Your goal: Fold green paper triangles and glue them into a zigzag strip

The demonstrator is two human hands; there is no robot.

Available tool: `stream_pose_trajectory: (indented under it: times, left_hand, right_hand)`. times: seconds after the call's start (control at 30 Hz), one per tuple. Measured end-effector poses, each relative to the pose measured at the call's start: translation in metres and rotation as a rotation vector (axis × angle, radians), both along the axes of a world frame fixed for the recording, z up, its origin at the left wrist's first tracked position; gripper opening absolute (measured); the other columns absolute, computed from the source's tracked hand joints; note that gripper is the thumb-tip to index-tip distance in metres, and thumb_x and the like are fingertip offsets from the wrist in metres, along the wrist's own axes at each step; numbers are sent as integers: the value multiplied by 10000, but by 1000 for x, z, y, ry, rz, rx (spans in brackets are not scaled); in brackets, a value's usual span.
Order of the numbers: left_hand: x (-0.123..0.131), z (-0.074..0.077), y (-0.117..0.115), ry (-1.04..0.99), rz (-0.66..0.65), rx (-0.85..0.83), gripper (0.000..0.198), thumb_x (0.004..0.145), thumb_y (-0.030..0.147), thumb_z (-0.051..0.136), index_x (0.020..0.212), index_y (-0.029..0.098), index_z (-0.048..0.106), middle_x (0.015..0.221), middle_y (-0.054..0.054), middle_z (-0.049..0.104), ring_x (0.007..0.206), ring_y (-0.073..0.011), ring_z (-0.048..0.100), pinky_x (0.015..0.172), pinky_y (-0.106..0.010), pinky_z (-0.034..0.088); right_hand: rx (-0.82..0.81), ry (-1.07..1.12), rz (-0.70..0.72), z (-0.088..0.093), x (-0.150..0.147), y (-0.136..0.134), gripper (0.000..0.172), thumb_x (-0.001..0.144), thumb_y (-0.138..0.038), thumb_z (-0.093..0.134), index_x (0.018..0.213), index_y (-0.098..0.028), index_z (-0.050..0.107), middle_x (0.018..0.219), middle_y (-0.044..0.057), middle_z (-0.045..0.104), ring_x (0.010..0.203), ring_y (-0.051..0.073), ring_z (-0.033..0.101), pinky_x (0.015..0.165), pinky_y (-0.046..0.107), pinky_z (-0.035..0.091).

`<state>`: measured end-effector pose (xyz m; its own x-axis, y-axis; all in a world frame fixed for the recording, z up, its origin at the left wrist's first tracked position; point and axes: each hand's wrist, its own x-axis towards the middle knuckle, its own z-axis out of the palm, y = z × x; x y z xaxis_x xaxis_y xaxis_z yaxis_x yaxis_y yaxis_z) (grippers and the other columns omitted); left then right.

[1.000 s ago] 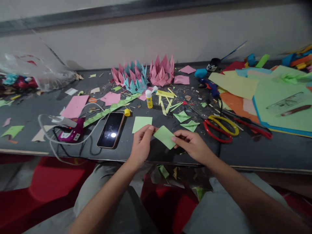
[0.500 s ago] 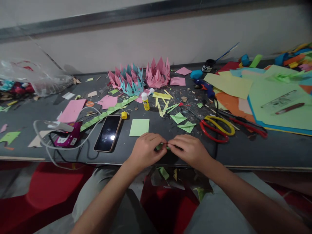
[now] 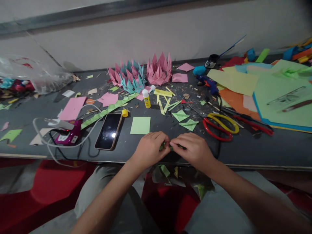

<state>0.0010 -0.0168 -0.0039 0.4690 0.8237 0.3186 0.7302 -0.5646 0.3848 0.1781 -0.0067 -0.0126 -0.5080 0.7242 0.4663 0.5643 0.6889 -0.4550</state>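
Fingers (image 3: 166, 138) of both hands (image 3: 151, 147) (image 3: 193, 148) pinch green paper (image 3: 161, 147).

Green paper (image 3: 161, 147) mostly hidden by the fingers (image 3: 162, 137), plastic bag (image 3: 47, 79) cut off at the left edge.

Left hand (image 3: 151, 147), right hand (image 3: 193, 148), green paper (image 3: 161, 147) pinched between, glue stick (image 3: 146, 99) upright

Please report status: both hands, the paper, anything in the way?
Left hand and right hand pinching green paper together. Paper mostly hidden by them. Green square beyond left hand, folded pieces beyond right; neither looks in the way.
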Motion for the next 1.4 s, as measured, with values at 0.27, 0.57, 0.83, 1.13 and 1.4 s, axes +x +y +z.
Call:
stream_pose_trajectory:
  times: [0.27, 0.57, 0.83, 1.13, 1.4]
  left_hand:
    - [-25, 2, 14, 67, 230, -26, 57, 726, 129, 489, 729, 182, 509, 701, -11, 592, 651, -156, 557, 607, -261, 409]
    - [-4, 0, 0, -361, 34, -254, 131, 846, 253, 519, 917, 197, 614, 837, -27, 685, 742, -130, 630, 696, -225, 476]
    - [8, -13, -6, -250, 33, -61, 144, 846, 219, 507, 823, 172, 642, 741, -45, 686, 673, -147, 620, 622, -251, 472]
    - [-2, 0, -3, -196, 55, 40, 122, 840, 180, 521, 797, 179, 635, 755, -28, 695, 678, -145, 626, 614, -241, 462]
    - [-12, 0, -3, -310, 144, -158, 137, 848, 247, 514, 862, 195, 640, 833, -37, 691, 766, -153, 632, 671, -244, 457]
  right_hand:
    - [-4, 136, -99, 14, 10, 1, 154, 835, -197, 505, 722, -216, 607, 674, 9, 651, 637, 141, 598, 632, 269, 437]
    - [-17, 144, -59, 6, 10, 1, 116, 829, -183, 515, 792, -203, 622, 724, 25, 673, 680, 146, 620, 658, 265, 455]
    - [124, 15, -83, -1, 3, -1, 124, 771, -126, 503, 760, -206, 597, 720, 16, 688, 670, 167, 629, 669, 303, 427]
    - [208, -52, -219, -2, 13, 15, 93, 722, -130, 515, 687, -213, 541, 638, -3, 648, 604, 161, 590, 737, 328, 413]
    - [-325, 290, -138, 0, 13, 11, 24, 791, -229, 525, 803, -214, 538, 769, 19, 646, 700, 159, 607, 645, 270, 458]
